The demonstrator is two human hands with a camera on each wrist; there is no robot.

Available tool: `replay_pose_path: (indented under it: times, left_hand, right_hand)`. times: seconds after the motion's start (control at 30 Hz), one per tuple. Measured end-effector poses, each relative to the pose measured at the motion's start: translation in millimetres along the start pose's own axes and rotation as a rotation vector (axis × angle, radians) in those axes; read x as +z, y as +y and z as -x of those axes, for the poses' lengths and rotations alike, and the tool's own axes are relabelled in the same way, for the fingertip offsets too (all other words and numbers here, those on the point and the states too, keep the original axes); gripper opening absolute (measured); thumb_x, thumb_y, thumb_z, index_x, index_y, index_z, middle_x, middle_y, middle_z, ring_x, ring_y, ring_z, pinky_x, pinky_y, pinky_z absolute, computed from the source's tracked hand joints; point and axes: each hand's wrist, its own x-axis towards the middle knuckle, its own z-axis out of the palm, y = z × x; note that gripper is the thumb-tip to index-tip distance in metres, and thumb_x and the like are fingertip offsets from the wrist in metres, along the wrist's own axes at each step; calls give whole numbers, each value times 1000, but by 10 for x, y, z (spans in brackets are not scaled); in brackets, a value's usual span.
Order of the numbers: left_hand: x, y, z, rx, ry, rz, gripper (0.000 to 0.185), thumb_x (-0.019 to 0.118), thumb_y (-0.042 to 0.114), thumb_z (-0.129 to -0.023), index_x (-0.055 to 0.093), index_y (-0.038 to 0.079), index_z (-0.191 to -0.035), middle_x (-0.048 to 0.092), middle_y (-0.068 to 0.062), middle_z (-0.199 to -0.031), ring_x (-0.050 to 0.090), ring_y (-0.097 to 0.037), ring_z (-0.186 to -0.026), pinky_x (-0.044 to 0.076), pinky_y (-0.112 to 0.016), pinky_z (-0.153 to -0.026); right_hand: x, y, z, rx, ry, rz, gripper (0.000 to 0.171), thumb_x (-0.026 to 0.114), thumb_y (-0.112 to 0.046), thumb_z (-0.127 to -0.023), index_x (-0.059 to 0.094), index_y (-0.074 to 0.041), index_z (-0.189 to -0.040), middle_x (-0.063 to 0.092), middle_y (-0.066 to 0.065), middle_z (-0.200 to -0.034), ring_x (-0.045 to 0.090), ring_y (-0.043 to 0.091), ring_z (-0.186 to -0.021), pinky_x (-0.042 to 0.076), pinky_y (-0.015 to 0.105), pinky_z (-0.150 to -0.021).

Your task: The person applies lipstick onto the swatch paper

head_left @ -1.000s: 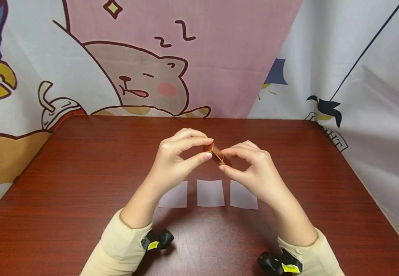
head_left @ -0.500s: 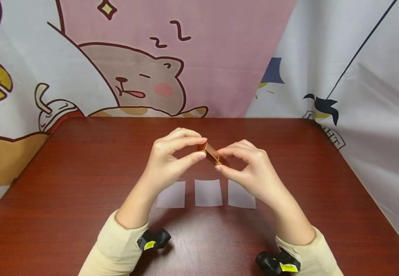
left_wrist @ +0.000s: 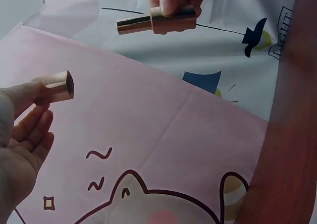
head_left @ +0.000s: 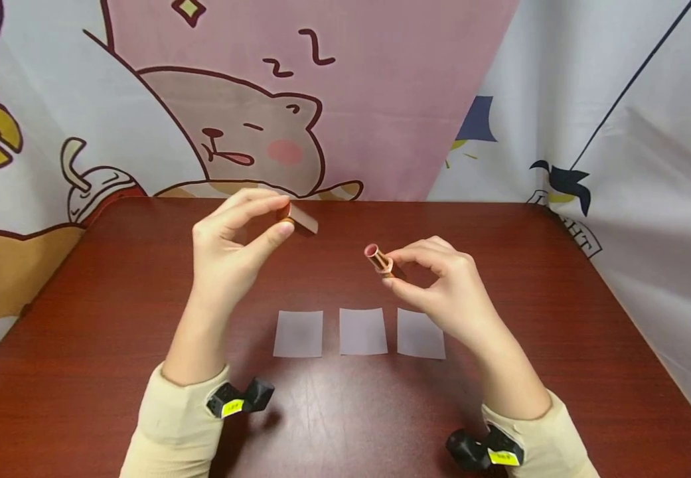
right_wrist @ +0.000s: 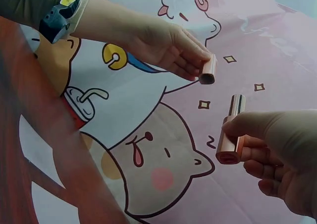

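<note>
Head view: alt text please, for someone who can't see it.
Above a dark red table, the left hand pinches a lipstick cap and the right hand pinches the uncapped lipstick tube. Three paper squares lie in a row below.

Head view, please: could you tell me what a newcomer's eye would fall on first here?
First, the two hands raised above the red-brown table: the left hand pinches a rose-gold lipstick cap, and the right hand pinches the uncapped lipstick tube, the two parts held clearly apart. Next, three pale paper slips lie in a row on the table below the hands. Behind hangs a cartoon cloth backdrop showing a sleeping bear.
</note>
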Motion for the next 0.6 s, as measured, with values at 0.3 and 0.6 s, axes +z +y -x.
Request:
replay_pose_path:
  times: [0.3,0.6]
  left_hand:
    - [-63,-145,1,-30,-37,-63,27,75,-14,-72,71,-8,-98,68,-13,-93,61,-19,-93,47,-30,-85]
    - [-117,-318,26,-125,-59,-90,26,77,-10,-74,73,-4,-98,68,-10,-91,60,-18,-94,45,-28,-87]
  right_hand:
    - [-6,2,4,3,5,5,27,82,3,-68,76,-11,-91,69,-8,-86,56,10,-85,43,21,-74]
    - [-8,12,7,11,4,11,27,82,3,-68,76,-11,-91,69,-8,-86,56,10,-85,43,21,-73]
